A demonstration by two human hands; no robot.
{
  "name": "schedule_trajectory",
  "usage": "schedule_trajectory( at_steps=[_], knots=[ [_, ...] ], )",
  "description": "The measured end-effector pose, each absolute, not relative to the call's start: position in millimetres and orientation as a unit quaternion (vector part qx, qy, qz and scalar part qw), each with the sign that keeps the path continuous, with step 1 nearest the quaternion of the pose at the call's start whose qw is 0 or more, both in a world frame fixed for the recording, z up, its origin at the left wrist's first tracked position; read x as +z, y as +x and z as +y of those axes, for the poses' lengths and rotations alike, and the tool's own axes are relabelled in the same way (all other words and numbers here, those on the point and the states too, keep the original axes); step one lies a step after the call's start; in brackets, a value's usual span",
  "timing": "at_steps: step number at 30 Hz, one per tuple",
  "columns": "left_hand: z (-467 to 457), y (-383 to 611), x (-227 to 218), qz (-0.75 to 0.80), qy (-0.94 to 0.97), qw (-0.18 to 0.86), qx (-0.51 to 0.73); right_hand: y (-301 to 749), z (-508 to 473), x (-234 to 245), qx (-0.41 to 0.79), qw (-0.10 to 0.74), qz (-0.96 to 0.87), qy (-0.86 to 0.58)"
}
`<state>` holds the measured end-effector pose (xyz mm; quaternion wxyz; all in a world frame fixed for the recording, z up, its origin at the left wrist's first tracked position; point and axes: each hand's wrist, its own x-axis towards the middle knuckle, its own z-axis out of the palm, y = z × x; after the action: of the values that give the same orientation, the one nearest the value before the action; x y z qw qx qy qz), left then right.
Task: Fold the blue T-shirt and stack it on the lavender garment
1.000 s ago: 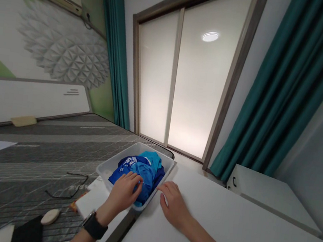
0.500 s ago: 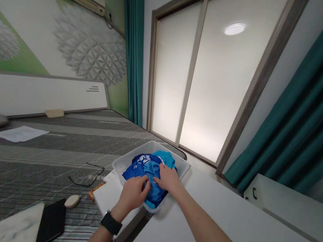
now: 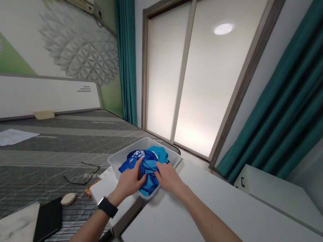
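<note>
Two hands meet on the bunched blue garment (image 3: pixel 148 185) in the white plastic tub (image 3: pixel 117 162): left grip (image 3: pixel 128 181) clenches its near side, right grip (image 3: pixel 169 178) presses its far side, closure unclear.

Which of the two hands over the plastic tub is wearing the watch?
The left hand wears it, a black-strapped watch on the wrist; the right hand has a bare wrist.

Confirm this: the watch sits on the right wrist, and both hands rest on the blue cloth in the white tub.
Wrong wrist: the head view shows the watch on the left wrist, not the right. The rest stands: the left hand and right hand rest on the blue cloth in the white tub.
</note>
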<state>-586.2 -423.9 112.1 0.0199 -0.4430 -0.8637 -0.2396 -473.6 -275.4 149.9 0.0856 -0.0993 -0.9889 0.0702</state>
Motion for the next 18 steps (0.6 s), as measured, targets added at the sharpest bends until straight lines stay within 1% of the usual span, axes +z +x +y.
schedule_trajectory(
  at_steps=[4, 6, 8, 10, 13, 16, 18],
  knots=[
    [-423.0, -589.9, 115.9, -0.835, -0.499, 0.035, -0.227, -465.9, -279.3, 161.2, 0.147, 0.144, -0.976, -0.069],
    [-422.2, -590.8, 119.4, -0.819, -0.509, 0.043, -0.261, -463.4, -278.6, 163.8, 0.176, 0.174, -0.967, -0.07],
    [-420.8, -589.6, 125.6, -0.794, -0.511, 0.043, -0.326, -460.6, -277.7, 163.9, 0.204, 0.201, -0.955, -0.072],
    [-418.8, -585.7, 134.6, -0.757, -0.511, 0.023, -0.405, -457.5, -278.4, 162.9, 0.237, 0.212, -0.946, -0.064],
    [-416.4, -577.5, 150.2, -0.693, -0.512, -0.05, -0.505, -453.0, -282.8, 163.6, 0.284, 0.198, -0.938, -0.032],
    [-418.1, -571.5, 161.1, -0.652, -0.522, -0.105, -0.54, -448.8, -286.2, 169.9, 0.331, 0.204, -0.921, -0.02],
    [-421.9, -570.8, 162.3, -0.657, -0.526, -0.087, -0.533, -445.7, -284.6, 175.7, 0.36, 0.229, -0.904, -0.033]
  ],
)
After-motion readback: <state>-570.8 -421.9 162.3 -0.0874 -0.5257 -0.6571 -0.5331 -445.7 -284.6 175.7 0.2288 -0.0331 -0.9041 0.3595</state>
